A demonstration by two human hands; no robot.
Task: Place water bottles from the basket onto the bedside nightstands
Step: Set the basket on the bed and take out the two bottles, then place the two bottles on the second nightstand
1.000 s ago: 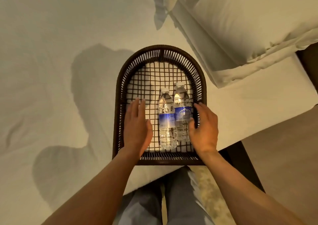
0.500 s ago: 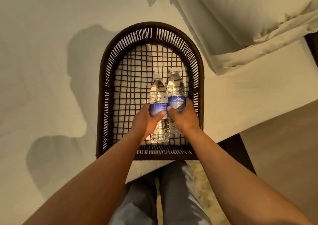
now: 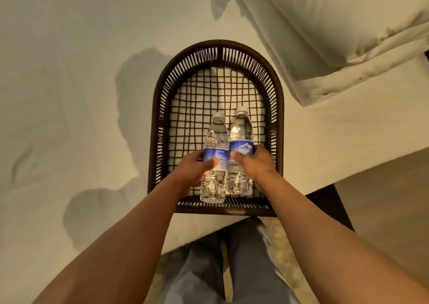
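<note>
A dark woven basket (image 3: 160, 108) with an arched far end lies on the white bed. Two clear water bottles with blue labels and white caps sit side by side over its near half. My left hand (image 3: 192, 171) grips the left bottle (image 3: 217, 136) around its label. My right hand (image 3: 257, 162) grips the right bottle (image 3: 241, 129) the same way. Both bottles look raised a little, their bases over the basket's near rim. No nightstand is in view.
A white pillow (image 3: 336, 25) lies at the upper right, close to the basket. The bed sheet (image 3: 69, 94) spreads to the left. A dark bed frame corner (image 3: 329, 206) and beige floor (image 3: 383, 210) show at the right. My legs stand at the bed's edge.
My hands went from open beside the bottles to closed around them, one bottle each. The bottles have since come up and slightly toward me.
</note>
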